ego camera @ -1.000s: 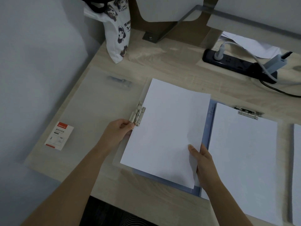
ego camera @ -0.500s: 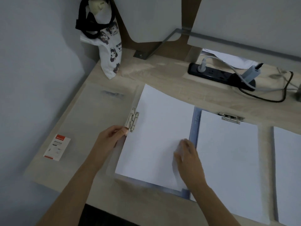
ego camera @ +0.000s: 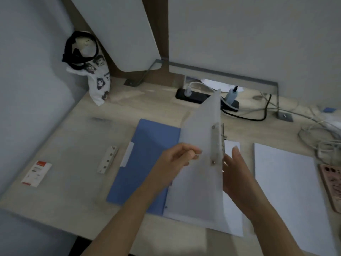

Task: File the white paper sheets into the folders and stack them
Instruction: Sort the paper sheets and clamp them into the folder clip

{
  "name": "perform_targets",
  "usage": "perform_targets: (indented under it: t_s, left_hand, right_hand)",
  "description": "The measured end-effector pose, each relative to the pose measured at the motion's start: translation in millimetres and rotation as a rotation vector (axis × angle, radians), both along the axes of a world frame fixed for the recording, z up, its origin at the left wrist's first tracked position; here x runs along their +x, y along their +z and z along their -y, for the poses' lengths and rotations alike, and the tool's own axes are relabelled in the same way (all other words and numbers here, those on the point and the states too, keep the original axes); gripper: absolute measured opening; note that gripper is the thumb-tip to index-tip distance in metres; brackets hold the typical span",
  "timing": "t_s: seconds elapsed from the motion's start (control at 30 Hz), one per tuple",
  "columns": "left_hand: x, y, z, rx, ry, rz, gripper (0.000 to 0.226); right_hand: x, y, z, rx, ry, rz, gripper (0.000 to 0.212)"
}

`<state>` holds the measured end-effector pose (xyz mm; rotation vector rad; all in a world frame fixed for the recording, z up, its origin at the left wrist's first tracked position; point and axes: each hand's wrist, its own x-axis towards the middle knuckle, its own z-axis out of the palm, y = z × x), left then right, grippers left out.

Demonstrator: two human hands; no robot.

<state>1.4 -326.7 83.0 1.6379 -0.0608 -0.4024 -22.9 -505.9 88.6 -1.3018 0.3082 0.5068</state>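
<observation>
On the pale wooden desk (ego camera: 147, 106), a stack of white paper sheets (ego camera: 284, 182) lies at the right and a closed blue plastic folder (ego camera: 147, 163) at the left. Between them a translucent white folder cover (ego camera: 203, 141) stands half-raised over a white sheet (ego camera: 232, 149). The left hand (ego camera: 177, 159) pinches the cover's edge, and the right hand (ego camera: 238, 174) props it with straight fingers. This looks like closing the folder; the next move would be to lower the cover flat, then stack.

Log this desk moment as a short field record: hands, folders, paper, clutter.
cover: translucent, raised on edge over a sheet
left hand: pinches the cover's edge
right hand: fingers straight, behind the cover by its clip
blue folder: closed, flat on the desk, left of the cover
loose sheets: stacked at right, unfiled
clutter: power strip at the back, bag in the corner, card at left
</observation>
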Motion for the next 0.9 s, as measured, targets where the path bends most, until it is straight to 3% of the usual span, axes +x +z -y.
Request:
perform_targets:
  t_s: [0.13, 0.2, 0.33, 0.5, 0.63, 0.8, 0.9]
  left_hand:
    - [-1.3, -42.6, 33.4, 0.186, 0.104, -0.049, 0.017]
    - [-3.4, -70.5, 39.5, 0.323, 0.186, -0.151, 0.03]
    - [-9.8, -109.9, 38.1, 0.379, 0.285, -0.367, 0.062]
    - [-10.4, -121.5, 39.1, 0.333, 0.38, -0.447, 0.046]
    - [-9.4, -116.8, 31.1, 0.309, 0.34, -0.513, 0.037]
    - [-10.4, -110.1, 12.9, 0.347, 0.401, -0.445, 0.033]
    - [-5.8, -104.2, -11.7, 0.405, 0.439, -0.339, 0.037]
  right_hand:
    - [-14.0, -15.2, 45.7, -0.143, -0.148, -0.046, 0.037]
    - [-17.9, -39.4, 61.1, -0.306, -0.231, -0.065, 0.028]
    - [-16.9, -92.4, 74.9, -0.604, -0.182, -0.178, 0.028]
    - [-8.4, -120.8, 72.9, -0.823, -0.163, -0.354, 0.05]
    - [-5.0, -125.2, 75.6, -0.781, -0.17, -0.406, 0.054]
    - [-1.6, -117.1, 64.5, -0.519, -0.192, -0.39, 0.005]
    - [0.2, -105.1, 39.5, -0.408, -0.159, -0.359, 0.017]
